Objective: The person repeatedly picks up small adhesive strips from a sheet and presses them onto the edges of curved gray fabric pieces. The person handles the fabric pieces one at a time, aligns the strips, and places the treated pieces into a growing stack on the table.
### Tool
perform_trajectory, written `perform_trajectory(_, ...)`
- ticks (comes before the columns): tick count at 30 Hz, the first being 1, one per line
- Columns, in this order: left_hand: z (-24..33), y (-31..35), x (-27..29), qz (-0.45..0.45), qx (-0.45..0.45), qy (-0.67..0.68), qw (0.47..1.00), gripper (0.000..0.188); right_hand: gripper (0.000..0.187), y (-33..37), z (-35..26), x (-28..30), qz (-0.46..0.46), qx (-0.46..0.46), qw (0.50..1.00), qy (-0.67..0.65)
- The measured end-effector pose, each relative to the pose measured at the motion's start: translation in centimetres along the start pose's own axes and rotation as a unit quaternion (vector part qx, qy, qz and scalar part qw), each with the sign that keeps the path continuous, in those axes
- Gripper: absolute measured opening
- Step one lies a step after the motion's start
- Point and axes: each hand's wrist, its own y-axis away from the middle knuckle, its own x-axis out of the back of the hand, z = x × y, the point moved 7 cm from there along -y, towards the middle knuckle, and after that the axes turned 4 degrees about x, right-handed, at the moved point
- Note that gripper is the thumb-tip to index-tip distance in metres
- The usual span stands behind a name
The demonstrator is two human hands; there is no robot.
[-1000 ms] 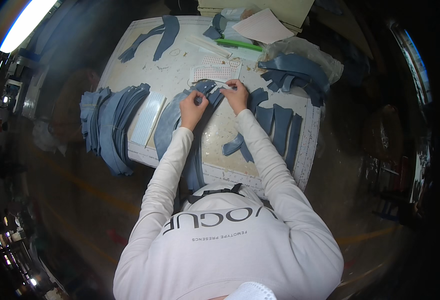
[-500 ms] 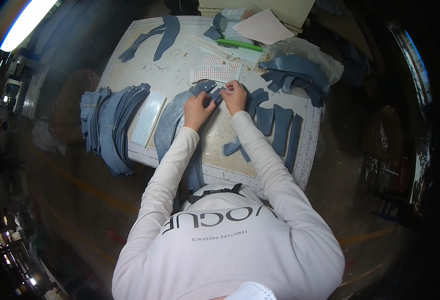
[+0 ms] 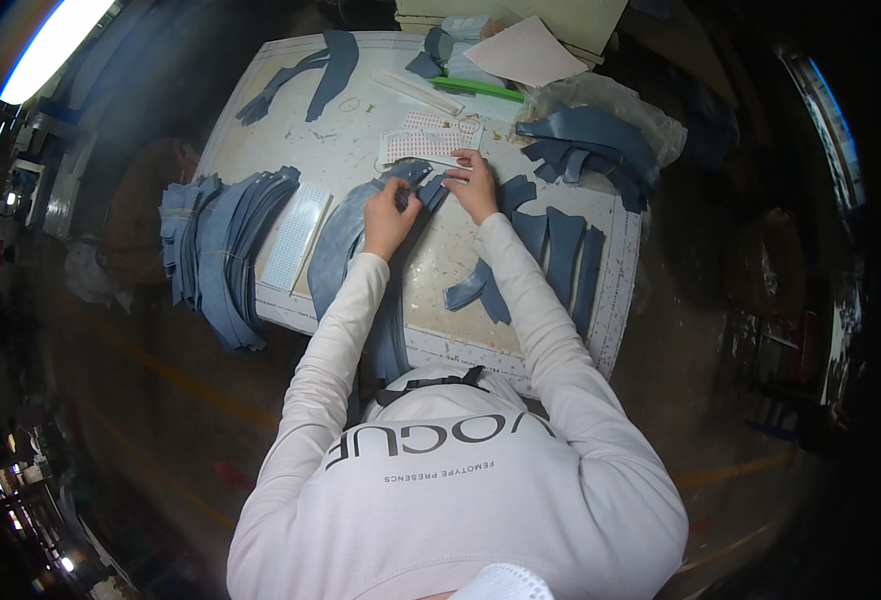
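Observation:
Curved blue cut pieces (image 3: 332,262), leather or fabric, lie overlapped in front of me, their far ends under my hands. My left hand (image 3: 388,222) is closed at the far end of these pieces, thumb and fingers curled together; what sits between the fingertips is too small to make out. My right hand (image 3: 476,192) has its fingers apart. Its index finger reaches to the near edge of a white sheet with rows of small red marks (image 3: 425,146), while the thumb stays near a narrow blue strip (image 3: 434,192). Small white spots show on the far blue end.
Bundled blue pieces (image 3: 230,235) hang over the table's left edge beside a blue-marked sheet (image 3: 297,237). Separate blue pieces (image 3: 562,255) lie at right. Farther back are a blue stack on clear plastic (image 3: 595,140), a green strip (image 3: 475,90) and a pink paper (image 3: 526,52).
My right hand has moved away from the blue pieces, its index finger stretching to the red-marked sheet. My left hand has shifted slightly left, its fingers more curled.

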Motion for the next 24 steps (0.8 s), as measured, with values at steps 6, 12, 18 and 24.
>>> perform_trajectory(6, 1.0, 0.2, 0.0, 0.005, -0.037, -0.037, 0.999, 0.035, 0.056, 0.0, 0.0, -0.3, 0.016, 0.031, 0.997, 0.064)
perform_trajectory(12, 0.9, 0.3, -0.2, 0.013, -0.054, -0.035, 0.998, 0.025, 0.051, 0.1, -1.0, -0.4, 0.028, 0.066, 0.993, 0.094)
perform_trajectory(18, 0.3, 0.5, -1.0, -0.007, -0.053, -0.107, 0.993, 0.021, 0.048, 0.2, -1.7, -0.7, 0.033, 0.096, 0.986, 0.13)
perform_trajectory(24, -0.2, 1.0, -1.0, -0.013, -0.04, -0.094, 0.995, 0.026, 0.042, 0.7, -2.0, 1.4, 0.095, 0.099, 0.982, 0.131)
